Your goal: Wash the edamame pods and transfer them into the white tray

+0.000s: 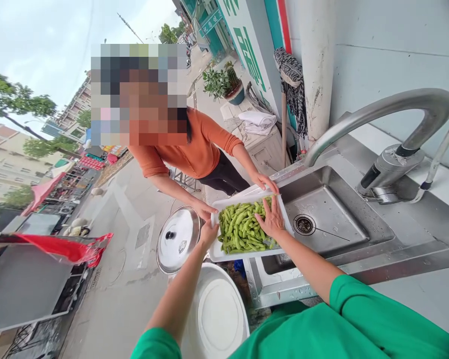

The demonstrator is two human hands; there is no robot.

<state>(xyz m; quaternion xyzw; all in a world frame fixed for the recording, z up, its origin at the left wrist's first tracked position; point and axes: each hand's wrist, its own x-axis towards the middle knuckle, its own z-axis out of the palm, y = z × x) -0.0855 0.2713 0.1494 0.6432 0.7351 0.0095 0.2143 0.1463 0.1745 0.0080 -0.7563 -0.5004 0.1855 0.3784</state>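
**Edamame tray held over the sink's edge by two people**

Edamame pods (241, 228) fill a white tray (224, 255) that sits across the left rim of a steel sink (333, 209). The wearer's right hand (271, 219) lies flat on top of the pods, fingers (273, 204) spread and released, pressing on the heap rather than gripping anything. The wearer's left hand (208, 234) is at the tray's left edge, fingers curled against the rim; it appears to be grasping the tray, though the thumb side is hidden.

Across the tray a second person in an orange top (194, 149) holds the far side with both hands: one hand (204, 208) at the far left corner, the other hand (265, 182) on the far right corner, beside the sink basin.

Inside the basin the drain (304, 224) is uncovered, just right of the tray. A curved steel tap (377, 112) arches over the sink from the bench (415, 259) behind it, with a thin hose (437, 159) alongside.

Left of the tray, a round metal lid (177, 239) with a dark knob lies close to the wearer's left hand. Nearer the wearer, under the left forearm, stands a large white round basin (219, 314). Green sleeves (359, 314) cover the wearer's upper arms. Farther off, a potted plant (226, 85) and folded white cloths (258, 122) sit along the wall, and a mop (292, 80) leans beside a white pipe.
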